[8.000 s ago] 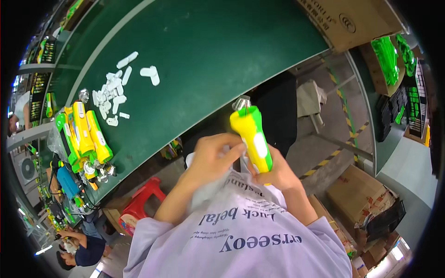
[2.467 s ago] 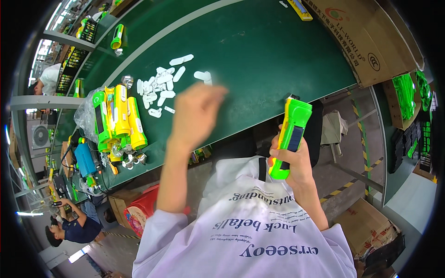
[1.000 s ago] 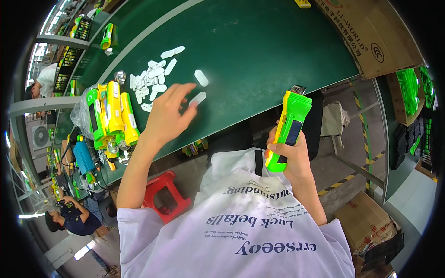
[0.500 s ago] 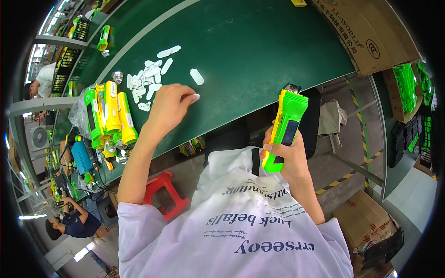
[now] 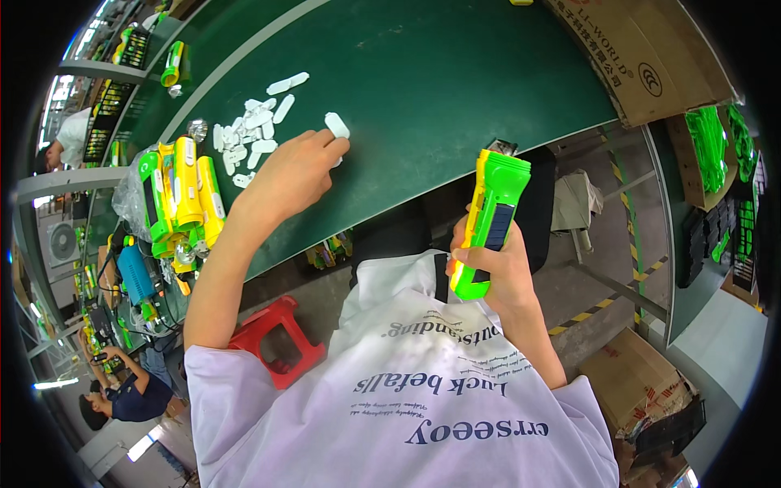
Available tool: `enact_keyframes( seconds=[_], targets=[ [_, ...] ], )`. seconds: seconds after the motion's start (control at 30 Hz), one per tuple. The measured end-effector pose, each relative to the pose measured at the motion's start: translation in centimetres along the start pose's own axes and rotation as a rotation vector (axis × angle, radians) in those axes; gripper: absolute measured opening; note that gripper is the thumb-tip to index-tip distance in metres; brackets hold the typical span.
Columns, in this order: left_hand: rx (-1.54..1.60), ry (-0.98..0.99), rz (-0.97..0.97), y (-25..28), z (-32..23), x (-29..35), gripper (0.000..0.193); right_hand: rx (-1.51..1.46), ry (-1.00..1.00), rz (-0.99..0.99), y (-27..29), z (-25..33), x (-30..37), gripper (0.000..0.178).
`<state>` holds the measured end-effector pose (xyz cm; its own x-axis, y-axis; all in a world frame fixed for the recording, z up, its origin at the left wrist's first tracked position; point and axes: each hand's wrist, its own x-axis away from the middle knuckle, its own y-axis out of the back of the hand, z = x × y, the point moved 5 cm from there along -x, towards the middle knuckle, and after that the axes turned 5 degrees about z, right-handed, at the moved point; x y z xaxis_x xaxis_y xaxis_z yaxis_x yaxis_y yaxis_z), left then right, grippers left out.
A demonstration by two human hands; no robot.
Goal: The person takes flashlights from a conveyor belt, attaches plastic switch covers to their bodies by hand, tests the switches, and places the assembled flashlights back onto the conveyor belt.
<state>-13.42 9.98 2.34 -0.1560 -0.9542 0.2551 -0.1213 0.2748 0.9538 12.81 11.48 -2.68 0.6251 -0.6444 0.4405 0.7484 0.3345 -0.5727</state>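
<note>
My right hand is wrapped round a green and yellow flashlight with a dark panel on its side. It is held head up, in front of the table edge. My left hand is over the green table, its fingers bent together. A small white piece shows at the thumb, mostly covered by the hand. Just beyond the fingertips is a single white oval plate; I cannot tell whether they touch it. To the left of that hand is a loose pile of white oval plates.
More green and yellow flashlights lie together at the left of the table, beside a blue device with cables. A cardboard box stands at the far right corner. Below are a red stool and another carton. A person works farther left.
My left hand has moved slightly away from me, so its fingertips come up to the single oval plate. My right hand keeps the flashlight in nearly the same place. The whole view has shifted a little.
</note>
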Motion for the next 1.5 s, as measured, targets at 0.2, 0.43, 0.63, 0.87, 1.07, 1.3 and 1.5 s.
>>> enact_keyframes(
  seconds=[0.2,0.43,0.63,0.87,1.07,1.3,1.5],
  targets=[
    [0.718,-0.083,0.047,0.2,-2.3,-1.4,0.028,-0.071,-0.002,0.066,-0.1,0.2,0.2,0.047],
    [1.755,-0.289,-0.235,-2.6,-10.5,-1.7,0.050,-0.015,-0.007,0.017,-0.9,0.4,0.6,0.054],
    [1.677,-0.144,-0.369,-3.5,-11.3,-0.9,0.038,-0.007,-0.048,0.016,-1.2,0.6,0.5,0.053],
    [1.554,-0.002,-0.352,-3.1,-12.0,-0.6,0.037,0.156,0.042,-0.016,-0.8,0.7,0.3,0.058],
    [1.667,0.088,-0.357,-3.5,-12.1,-0.7,0.035,0.287,0.107,-0.056,-0.3,0.8,0.3,0.060],
    [1.531,0.101,-0.300,-2.7,-13.0,-0.5,0.036,0.303,0.147,-0.058,-0.1,0.3,0.1,0.062],
    [1.399,0.148,-0.437,-1.3,-14.3,0.0,0.032,0.319,0.158,-0.091,0.2,0.4,0.3,0.059]
  ],
)
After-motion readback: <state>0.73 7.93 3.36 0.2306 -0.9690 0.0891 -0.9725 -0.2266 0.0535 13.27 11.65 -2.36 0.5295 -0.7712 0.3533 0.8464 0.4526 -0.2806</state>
